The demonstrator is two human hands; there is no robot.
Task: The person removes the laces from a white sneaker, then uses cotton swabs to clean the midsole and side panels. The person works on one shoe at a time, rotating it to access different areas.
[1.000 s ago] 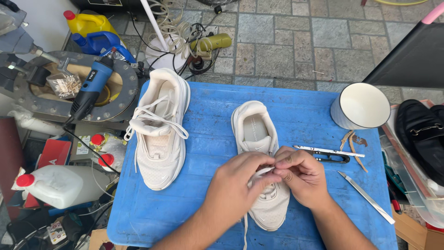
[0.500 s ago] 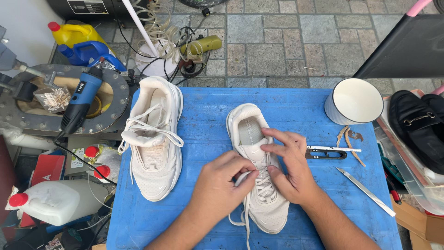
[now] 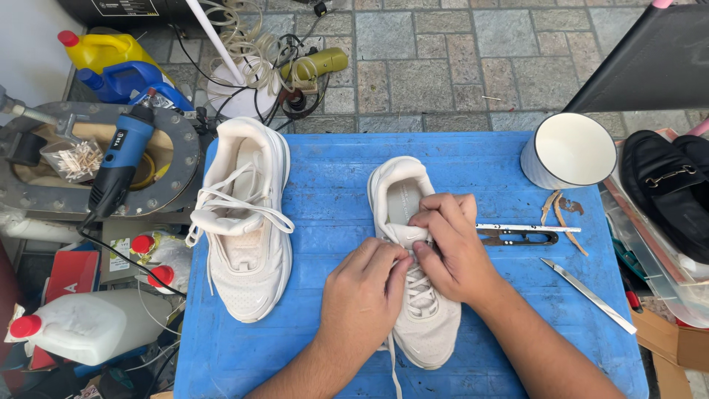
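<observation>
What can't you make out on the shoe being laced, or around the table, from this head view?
- Upper laces and tongue of the right-hand shoe: covered by the left hand and right hand.
- Whether the fingertips pinch a lace: hidden between the hands.
- Black loafer: cut off by the right edge.
- Thread snips: blades too small to tell.

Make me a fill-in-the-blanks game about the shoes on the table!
1. Both hands, left hand and right hand, work on the laces of the ____ shoe.
2. The table is coloured ____.
3. The white cup stands at the table's far ____ corner.
4. The other shoe has nobody's ____ on it.

Missing words: right; blue; right; hands
</observation>
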